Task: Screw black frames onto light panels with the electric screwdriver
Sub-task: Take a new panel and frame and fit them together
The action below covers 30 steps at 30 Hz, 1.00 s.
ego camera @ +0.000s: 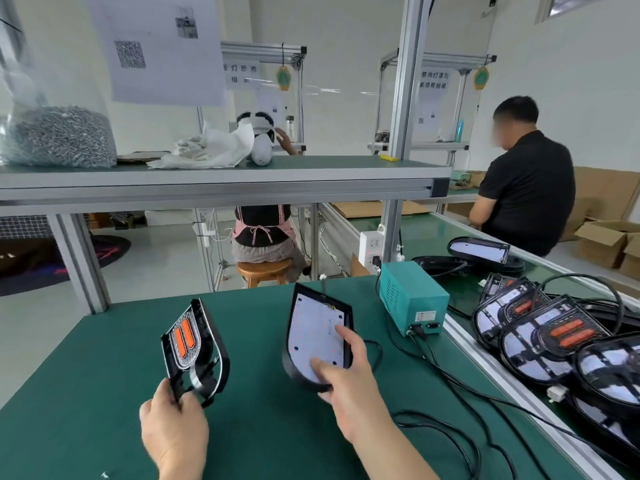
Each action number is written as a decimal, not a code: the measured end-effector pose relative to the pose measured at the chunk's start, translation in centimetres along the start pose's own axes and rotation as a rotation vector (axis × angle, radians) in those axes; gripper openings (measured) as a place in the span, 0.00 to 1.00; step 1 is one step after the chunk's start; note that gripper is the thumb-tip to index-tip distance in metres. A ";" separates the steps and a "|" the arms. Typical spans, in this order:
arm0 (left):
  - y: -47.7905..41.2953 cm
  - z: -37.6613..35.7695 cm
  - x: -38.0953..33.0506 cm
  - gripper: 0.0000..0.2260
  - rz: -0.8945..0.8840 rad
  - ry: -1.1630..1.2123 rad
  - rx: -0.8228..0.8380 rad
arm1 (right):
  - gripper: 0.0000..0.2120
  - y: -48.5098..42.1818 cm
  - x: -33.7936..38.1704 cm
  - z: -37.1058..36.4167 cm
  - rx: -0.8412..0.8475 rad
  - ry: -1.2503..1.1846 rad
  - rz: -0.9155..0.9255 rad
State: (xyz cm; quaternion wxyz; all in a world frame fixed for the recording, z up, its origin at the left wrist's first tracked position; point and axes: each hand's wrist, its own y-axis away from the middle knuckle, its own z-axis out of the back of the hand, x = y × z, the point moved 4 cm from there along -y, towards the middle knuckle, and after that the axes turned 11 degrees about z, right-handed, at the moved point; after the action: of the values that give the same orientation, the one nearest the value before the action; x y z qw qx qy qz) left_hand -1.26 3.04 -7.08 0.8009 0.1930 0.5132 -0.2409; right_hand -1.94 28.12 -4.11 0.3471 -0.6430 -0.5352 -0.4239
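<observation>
Left hand (173, 431) pinches the frame (195, 348) by its bottom edge, holding it upright over the green bench (104, 393). Right hand (346, 382) grips the panel (318, 334) near it, thumb and a fingertip on the white face, and the panel is tilted up. A teal box (412, 299) sits behind, with lamps (554, 341) stacked to the right.

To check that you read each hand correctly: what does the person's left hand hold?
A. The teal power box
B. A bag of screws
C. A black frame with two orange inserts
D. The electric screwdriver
C: the left hand grips the lower end of the black frame, with its two orange inserts facing the camera, while the right hand holds the light panel.
</observation>
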 end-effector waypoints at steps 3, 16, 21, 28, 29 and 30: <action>0.1 0.1 0.0 0.14 0.007 0.027 0.008 | 0.26 -1.8 1.6 -1.1 -0.028 -0.280 -0.232; -0.1 -0.1 0.1 0.15 0.000 0.066 0.023 | 0.09 -2.2 4.7 -0.7 -0.142 -1.091 -0.162; -0.5 -0.3 0.4 0.14 0.014 0.080 0.004 | 0.11 -0.2 5.0 -4.3 0.063 -1.082 -0.274; -1.0 -0.2 0.6 0.06 0.028 0.103 0.021 | 0.23 7.5 1.0 -2.1 0.046 -0.153 -0.285; -1.0 -0.2 0.7 0.06 0.028 0.112 0.028 | 0.27 8.4 0.5 -1.4 0.074 0.021 -0.259; -1.0 -0.2 0.9 0.06 0.022 0.119 0.042 | 0.29 9.1 -0.1 -0.6 0.097 0.224 -0.212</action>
State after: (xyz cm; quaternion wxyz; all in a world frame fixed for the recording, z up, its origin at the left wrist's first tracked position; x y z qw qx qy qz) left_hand -1.68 2.15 -8.00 0.7674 0.2293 0.5524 -0.2311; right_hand 6.87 25.86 -3.85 0.3886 -0.5142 -0.5779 -0.5006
